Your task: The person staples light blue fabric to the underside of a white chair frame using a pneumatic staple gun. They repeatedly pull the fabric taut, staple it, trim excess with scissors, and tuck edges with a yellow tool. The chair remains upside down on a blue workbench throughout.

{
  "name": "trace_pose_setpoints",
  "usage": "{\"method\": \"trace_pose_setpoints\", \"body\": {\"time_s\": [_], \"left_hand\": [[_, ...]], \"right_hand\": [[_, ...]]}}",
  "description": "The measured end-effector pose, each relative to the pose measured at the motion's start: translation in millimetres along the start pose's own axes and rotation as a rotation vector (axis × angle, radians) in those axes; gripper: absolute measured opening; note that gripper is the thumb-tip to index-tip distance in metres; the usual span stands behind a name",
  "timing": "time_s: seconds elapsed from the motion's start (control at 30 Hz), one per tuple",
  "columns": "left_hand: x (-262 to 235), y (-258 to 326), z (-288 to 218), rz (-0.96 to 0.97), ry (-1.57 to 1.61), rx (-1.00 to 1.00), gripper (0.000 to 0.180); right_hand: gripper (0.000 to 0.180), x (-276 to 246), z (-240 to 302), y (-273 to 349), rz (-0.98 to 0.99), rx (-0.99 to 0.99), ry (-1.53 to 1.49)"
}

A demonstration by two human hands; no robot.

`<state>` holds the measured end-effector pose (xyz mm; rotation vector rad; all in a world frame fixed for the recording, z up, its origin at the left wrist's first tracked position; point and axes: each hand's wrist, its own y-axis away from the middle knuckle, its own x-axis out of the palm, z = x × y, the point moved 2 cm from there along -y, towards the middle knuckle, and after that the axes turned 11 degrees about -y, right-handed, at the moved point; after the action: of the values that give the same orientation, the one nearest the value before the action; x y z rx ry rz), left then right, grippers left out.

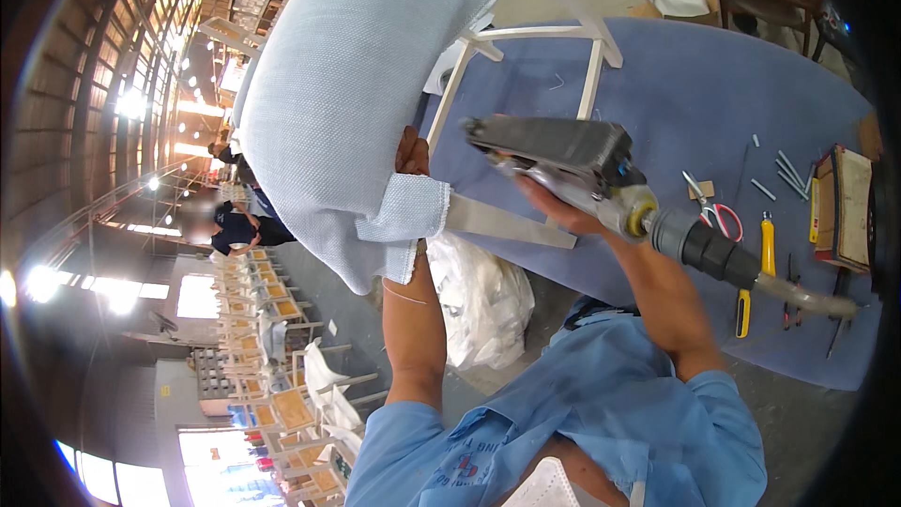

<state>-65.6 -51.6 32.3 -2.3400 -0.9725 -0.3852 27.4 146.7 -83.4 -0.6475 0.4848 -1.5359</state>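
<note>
Light blue woven fabric covers the padded back of a chair (343,66), which rests on its side with its pale wooden legs (511,222) pointing right. A loose flap of the fabric (405,205) hangs over my left wrist. My left hand (412,152) is partly hidden behind that flap, its fingers curled at the fabric by the chair frame. In my right hand (561,207) is a black and silver pneumatic staple gun (563,150), held to the right of the chair and apart from it. An air hose (798,297) trails from its grip.
On the blue-covered table (685,84) lie scissors (715,211), a yellow utility knife (743,313), a yellow-handled tool (768,244), staple strips (793,172) and a box (842,207). A white plastic bag (474,305) sits below. Rows of chair frames (291,408) and people stand at left.
</note>
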Motion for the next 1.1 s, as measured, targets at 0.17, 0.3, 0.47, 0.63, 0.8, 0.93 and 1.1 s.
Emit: {"method": "trace_pose_setpoints", "body": {"time_s": [0.17, 0.3, 0.47, 0.63, 0.8, 0.93, 1.1], "left_hand": [[-4, 6, -2, -0.033, 0.013, -0.014, 0.033], [-5, 8, -3, -0.068, -0.001, 0.003, 0.033], [-8, 10, -4, -0.089, -0.018, 0.016, 0.034], [-10, 13, -3, -0.102, -0.027, 0.014, 0.034], [-9, 9, -4, -0.103, -0.038, 0.010, 0.035], [-15, 12, -2, -0.129, -0.058, 0.010, 0.036], [-15, 12, -5, -0.152, -0.066, 0.002, 0.036]], "right_hand": [[0.035, 19, 20, -44, 0.066, -0.112, -0.319], [0.040, 26, 25, -51, 0.026, -0.353, -0.071], [0.036, 32, 15, -53, 0.079, -0.461, 0.093], [0.034, 31, 21, -58, 0.047, -0.265, -0.270], [0.035, 34, 22, -64, 0.084, -0.234, -0.323], [0.036, 43, 11, -62, 0.098, -0.253, -0.330], [0.040, 26, 8, -69, 0.271, -0.250, -0.251]]}}
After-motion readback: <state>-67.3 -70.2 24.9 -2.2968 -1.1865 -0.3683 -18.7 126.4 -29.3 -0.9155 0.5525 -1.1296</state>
